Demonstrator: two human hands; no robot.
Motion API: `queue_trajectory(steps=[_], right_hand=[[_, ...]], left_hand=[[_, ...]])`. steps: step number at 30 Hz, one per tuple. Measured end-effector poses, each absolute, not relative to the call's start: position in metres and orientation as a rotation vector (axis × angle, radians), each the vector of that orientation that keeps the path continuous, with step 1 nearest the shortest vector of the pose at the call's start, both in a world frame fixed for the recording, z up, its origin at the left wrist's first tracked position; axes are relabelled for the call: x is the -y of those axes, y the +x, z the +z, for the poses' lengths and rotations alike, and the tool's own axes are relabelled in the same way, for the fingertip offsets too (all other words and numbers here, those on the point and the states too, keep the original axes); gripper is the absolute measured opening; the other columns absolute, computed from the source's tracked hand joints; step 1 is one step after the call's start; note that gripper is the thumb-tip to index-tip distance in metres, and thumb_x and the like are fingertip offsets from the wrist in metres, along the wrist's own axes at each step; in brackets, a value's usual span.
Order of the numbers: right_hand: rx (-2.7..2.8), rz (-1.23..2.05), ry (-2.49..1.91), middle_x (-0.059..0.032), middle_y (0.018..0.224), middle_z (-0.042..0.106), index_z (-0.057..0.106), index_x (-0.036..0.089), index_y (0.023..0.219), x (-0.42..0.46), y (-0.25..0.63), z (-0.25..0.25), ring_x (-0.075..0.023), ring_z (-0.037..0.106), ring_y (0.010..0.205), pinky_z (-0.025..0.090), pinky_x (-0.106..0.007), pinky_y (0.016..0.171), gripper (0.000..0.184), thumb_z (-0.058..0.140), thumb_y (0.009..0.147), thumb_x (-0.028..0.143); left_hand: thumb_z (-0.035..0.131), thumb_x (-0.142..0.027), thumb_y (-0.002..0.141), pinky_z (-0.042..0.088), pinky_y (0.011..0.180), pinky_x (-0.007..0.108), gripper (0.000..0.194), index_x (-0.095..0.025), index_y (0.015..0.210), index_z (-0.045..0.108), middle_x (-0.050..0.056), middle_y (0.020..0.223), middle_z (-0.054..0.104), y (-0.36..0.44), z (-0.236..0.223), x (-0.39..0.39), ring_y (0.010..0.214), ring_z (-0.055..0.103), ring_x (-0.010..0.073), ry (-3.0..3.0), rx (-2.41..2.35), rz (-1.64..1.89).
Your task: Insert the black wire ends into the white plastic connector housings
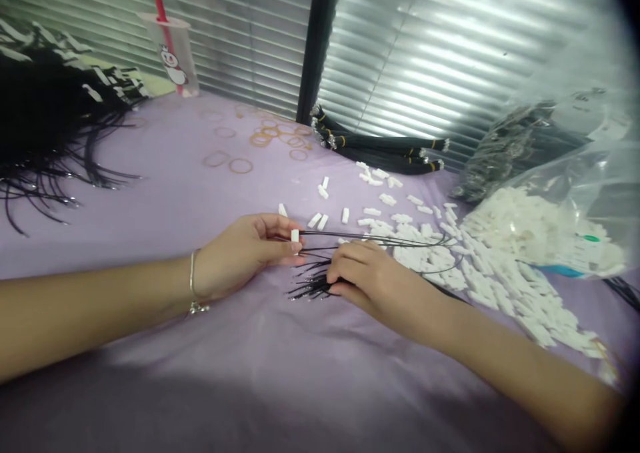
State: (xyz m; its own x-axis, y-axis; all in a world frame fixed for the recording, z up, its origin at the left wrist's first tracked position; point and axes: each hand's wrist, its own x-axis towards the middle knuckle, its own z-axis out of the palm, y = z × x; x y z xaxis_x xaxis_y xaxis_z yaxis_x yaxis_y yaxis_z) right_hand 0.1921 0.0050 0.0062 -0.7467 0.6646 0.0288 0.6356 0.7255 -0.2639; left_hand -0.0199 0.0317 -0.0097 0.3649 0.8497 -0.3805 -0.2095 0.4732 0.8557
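The left hand (240, 256) pinches a small white connector (295, 241) between thumb and fingers, over the middle of a table under a purple cloth (225, 366). The connector is a slim, oblong block, held upright, with thin black wires running from it toward the right edge. Beside it, the right hand (377, 276) is closed around a bundle of black wires (313, 287), whose silvery tips fan out leftward with no connectors visible on them. Loose white connectors (487, 279) spread toward the right edge, near a clear plastic bag (565, 229) holding more. Along the far edge lie banded black bundles (383, 151) and scattered rubber bands (241, 165). At the far-left corner, a large heap of black wires (45, 113) bears many white pieces; that part looks done. Many connectors and the gripped wire ends appear left, though no total can be told.
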Motion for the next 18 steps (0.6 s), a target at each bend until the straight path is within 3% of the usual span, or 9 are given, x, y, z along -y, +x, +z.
queue_trajectory(steps=[6,13,18], right_hand=[[2.885,0.389,-0.994,-0.0055,0.089,0.060,0.060,0.015,0.085,0.003,0.196,0.008,-0.0179,0.053,0.085,0.044,-0.035,0.082,0.014,0.048,0.092,0.015],[2.466,0.820,-1.154,-0.0024,0.089,0.063,0.058,0.017,0.091,0.005,0.199,0.017,-0.0130,0.056,0.082,0.044,-0.026,0.075,0.008,0.052,0.088,0.013],[2.217,0.990,-1.210,0.0022,0.075,0.057,0.056,0.018,0.078,0.003,0.198,0.018,-0.0095,0.052,0.068,0.040,-0.022,0.063,0.010,0.052,0.085,0.015]], left_hand=[[0.072,-0.007,0.068,0.055,0.074,0.025,0.016,-0.014,0.082,0.066,0.001,0.079,0.069,-0.019,-0.009,-0.032,0.076,0.065,0.0122,0.839,-0.980,0.771],[0.077,-0.010,0.068,0.054,0.078,0.019,0.020,-0.018,0.085,0.069,-0.002,0.083,0.072,-0.023,-0.011,-0.032,0.077,0.067,0.0092,0.985,-0.953,0.677],[0.078,-0.020,0.072,0.056,0.074,0.020,0.019,-0.019,0.089,0.071,0.001,0.082,0.075,-0.027,-0.007,-0.027,0.075,0.070,0.0122,1.065,-0.990,0.613]])
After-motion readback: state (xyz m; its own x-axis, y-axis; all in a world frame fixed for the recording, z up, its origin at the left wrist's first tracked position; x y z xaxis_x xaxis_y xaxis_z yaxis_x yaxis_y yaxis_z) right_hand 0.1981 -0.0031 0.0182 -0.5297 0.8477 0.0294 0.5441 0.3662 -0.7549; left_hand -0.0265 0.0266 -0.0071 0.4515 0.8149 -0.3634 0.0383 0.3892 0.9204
